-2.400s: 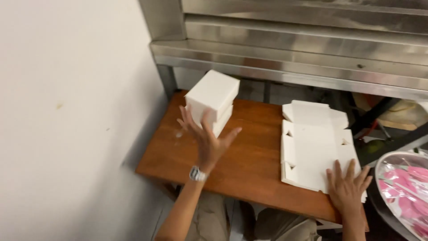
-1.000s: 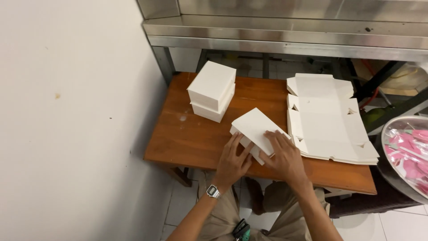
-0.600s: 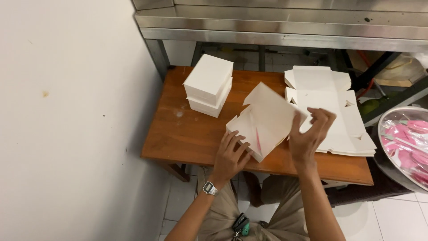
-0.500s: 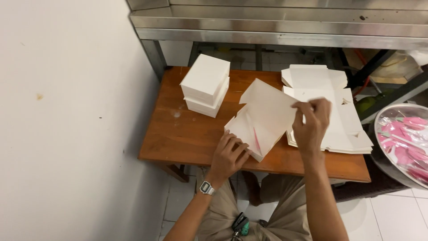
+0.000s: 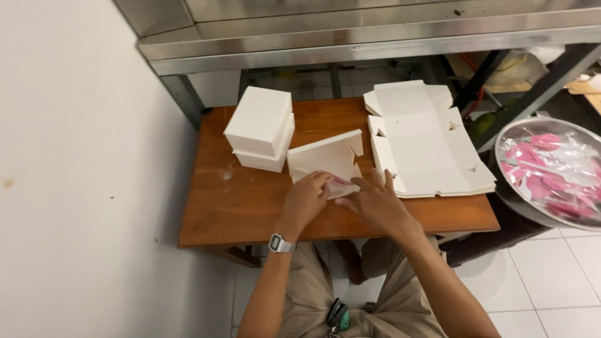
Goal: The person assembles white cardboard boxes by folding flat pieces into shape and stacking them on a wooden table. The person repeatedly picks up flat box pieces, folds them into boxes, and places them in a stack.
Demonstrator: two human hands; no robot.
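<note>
white cardboard box (image 5: 327, 159), half-folded, on table

Two finished white boxes (image 5: 261, 128) stacked on the worktop (image 5: 238, 200), one half-folded box (image 5: 327, 159), one pile of flat box blanks (image 5: 426, 141), one round metal tray (image 5: 551, 172), one wristwatch (image 5: 280, 243)

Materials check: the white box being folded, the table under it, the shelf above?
Box blank: looks like thin matte white paperboard; die-cut notches, creased flaps, holds a fold under both hands. Flat stack seems the same stock. Table: reddish-brown wood, visible grain, semi-gloss finish, some pale smears. Shelf: brushed metal, likely stainless steel; streaky grey reflections.
</note>
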